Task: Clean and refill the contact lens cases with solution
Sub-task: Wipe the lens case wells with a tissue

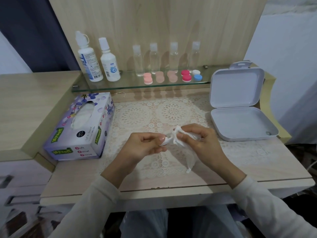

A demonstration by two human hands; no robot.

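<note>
Now both hands are held close together over the lace mat [137, 117], in the middle of the desk. The left hand [147, 143] has its fingers curled, and thumb and forefinger pinch a small white piece [165, 141]; it is too small to tell what it is. The right hand [199, 141] grips a crumpled tissue [177, 134] with bent fingers and presses it against this piece, while one end of the tissue hangs down. The other contact lens cases [171, 76] lie in a row on the glass shelf [130, 86], beside two solution bottles [90, 62]. A tissue box [80, 127] stands at the left and an open white box [240, 121] at the right.
</note>
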